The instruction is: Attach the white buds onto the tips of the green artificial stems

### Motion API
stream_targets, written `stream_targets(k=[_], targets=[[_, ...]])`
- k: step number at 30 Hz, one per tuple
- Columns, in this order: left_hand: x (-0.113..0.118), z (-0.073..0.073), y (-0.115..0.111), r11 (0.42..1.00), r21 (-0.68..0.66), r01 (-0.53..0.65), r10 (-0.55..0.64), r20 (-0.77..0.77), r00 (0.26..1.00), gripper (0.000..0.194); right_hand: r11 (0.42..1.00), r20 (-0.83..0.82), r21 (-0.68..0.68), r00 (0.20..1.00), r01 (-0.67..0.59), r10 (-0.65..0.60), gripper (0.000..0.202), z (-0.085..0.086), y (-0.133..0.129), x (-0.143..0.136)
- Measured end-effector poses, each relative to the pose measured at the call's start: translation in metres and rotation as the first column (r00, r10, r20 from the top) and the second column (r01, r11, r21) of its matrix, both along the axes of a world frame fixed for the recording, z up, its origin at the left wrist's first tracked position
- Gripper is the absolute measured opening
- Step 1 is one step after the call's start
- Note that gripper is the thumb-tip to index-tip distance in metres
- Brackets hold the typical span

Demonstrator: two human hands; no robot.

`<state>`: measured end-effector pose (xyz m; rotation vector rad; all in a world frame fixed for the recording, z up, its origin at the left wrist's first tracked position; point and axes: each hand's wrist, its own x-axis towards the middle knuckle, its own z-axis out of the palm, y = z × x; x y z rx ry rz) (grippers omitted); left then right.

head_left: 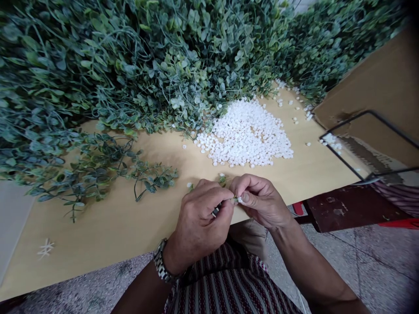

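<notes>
left hand (204, 213): curled, thumb and forefinger pinching a thin green stem (235, 199); watch (161, 264) on the wrist
right hand (263, 200): thumb and forefinger gripping a white bead (240, 199)
bead: at the stem's end, between the two hands, near the table's (150, 226) front edge
pile (248, 135): more white beads, just beyond the hands
greenery (137, 65): heaped along the back
sprigs (94, 174): on the table, left of the hands
</notes>
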<state>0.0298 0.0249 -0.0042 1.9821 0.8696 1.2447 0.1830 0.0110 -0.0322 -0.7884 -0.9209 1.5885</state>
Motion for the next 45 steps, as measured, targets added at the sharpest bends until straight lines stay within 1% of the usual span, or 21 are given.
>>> stream_targets(k=[7,15,21,26,33,36,39,40,41,42,43,44,45], targets=[[0.000,-0.004,0.000,1.000,0.019,0.013,-0.014,0.014,1.000,0.014,0.999,0.047,0.013,0.998,0.051,-0.051,0.011,0.001,-0.001,-0.003],[0.001,-0.002,0.000,1.000,-0.014,0.005,-0.005,-0.008,1.000,0.015,0.996,0.074,0.041,0.994,0.073,-0.076,0.010,-0.004,-0.001,-0.002],[0.001,-0.003,0.002,1.000,0.028,0.002,-0.001,-0.015,1.000,0.015,0.989,0.171,0.123,0.980,0.080,-0.101,0.007,-0.004,-0.003,-0.001],[-0.001,-0.005,0.001,1.000,0.012,-0.016,0.016,-0.019,1.000,0.014,0.976,0.265,0.181,0.949,0.122,-0.168,0.007,-0.003,-0.004,-0.003],[0.003,-0.007,0.002,0.998,-0.044,-0.034,0.032,-0.048,0.998,0.014,0.960,0.307,0.215,0.920,0.182,-0.244,0.008,-0.003,-0.006,-0.006],[0.001,-0.002,0.005,0.993,-0.114,-0.016,0.010,-0.054,0.998,0.013,0.955,0.321,0.218,0.909,0.203,-0.266,0.006,-0.005,-0.005,-0.007],[-0.010,0.014,-0.002,0.974,-0.224,-0.011,0.018,0.029,0.999,0.012,0.945,0.214,0.192,0.928,0.265,-0.304,0.009,-0.007,-0.005,-0.006],[-0.013,0.020,-0.009,0.970,-0.243,0.024,-0.009,0.062,0.998,0.013,0.931,0.167,0.188,0.924,0.312,-0.343,0.010,-0.008,-0.006,-0.005],[-0.016,0.024,-0.017,0.965,-0.241,0.106,-0.088,0.084,0.993,0.014,0.912,0.128,0.187,0.911,0.366,-0.392,0.010,-0.008,-0.006,-0.005],[-0.016,0.025,-0.027,0.943,-0.224,0.248,-0.235,0.083,0.968,0.016,0.888,0.107,0.187,0.890,0.421,-0.444,0.009,-0.008,-0.007,-0.005],[-0.014,0.023,-0.037,0.884,-0.209,0.417,-0.413,0.064,0.908,0.017,0.866,0.103,0.190,0.868,0.462,-0.486,0.009,-0.008,-0.008,-0.004],[-0.010,0.015,-0.047,0.796,-0.201,0.571,-0.581,0.014,0.814,0.017,0.853,0.109,0.195,0.854,0.484,-0.509,0.008,-0.007,-0.009,-0.004],[-0.004,0.003,-0.055,0.732,-0.215,0.646,-0.667,-0.034,0.744,0.016,0.848,0.115,0.202,0.848,0.490,-0.518,0.008,-0.007,-0.011,-0.004]])
